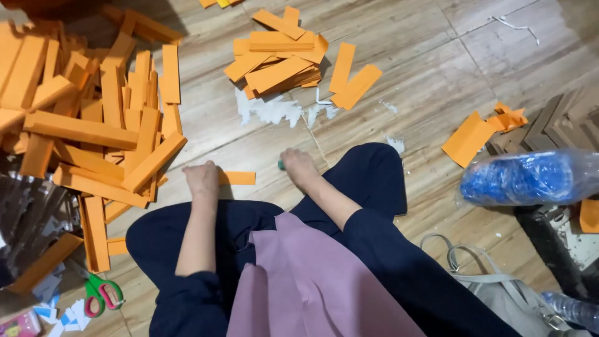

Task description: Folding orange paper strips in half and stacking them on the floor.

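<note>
I see two hands on the wooden floor (399, 93). My left hand (201, 178) presses fingers-down on one end of a single orange paper strip (238, 178). My right hand (298, 166) is closed around one small green object (281, 165), kind not discernible. Two heaps of orange strips lie beyond: one large heap (93, 125) to the left, one smaller stack (277, 59) ahead. One pair of green-and-pink scissors (102, 293) lies lower left. One clear bag of blue items (530, 178) sits right.
</note>
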